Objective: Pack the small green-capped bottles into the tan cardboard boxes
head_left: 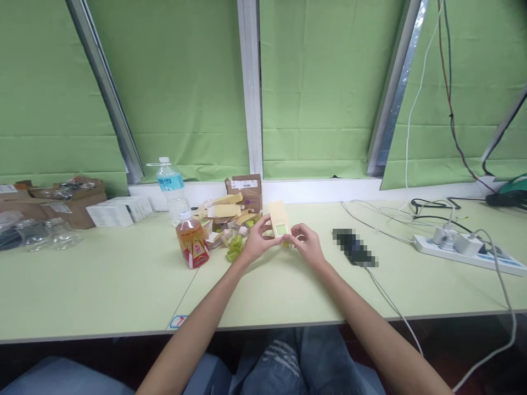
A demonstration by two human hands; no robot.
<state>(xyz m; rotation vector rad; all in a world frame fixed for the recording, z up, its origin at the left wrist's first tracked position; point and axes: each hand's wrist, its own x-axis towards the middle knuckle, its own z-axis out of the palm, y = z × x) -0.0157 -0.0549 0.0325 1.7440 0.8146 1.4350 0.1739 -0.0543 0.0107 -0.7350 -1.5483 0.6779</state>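
Note:
Between my two hands, just above the table [255,302], is a small pale-yellow cardboard box [279,215] with a light green patch on its front. My left hand [259,240] grips its left side and lower edge, fingers closed around it. At its lower right corner, my right hand [304,242] has thumb and fingers pinched on the box. Something small and yellow shows under the box, too hidden to name. Left of my hands lies a heap of similar yellow boxes [224,210], with green plastic pieces [234,248] at its near side.
A bottle of reddish-brown drink [192,241] and a water bottle [172,189] stand left of the heap. A brown carton [246,192] is behind it. On the right are a phone [354,247], a power strip [469,255] and loose cables. White boxes [119,211] and clear jars [49,233] stand far left.

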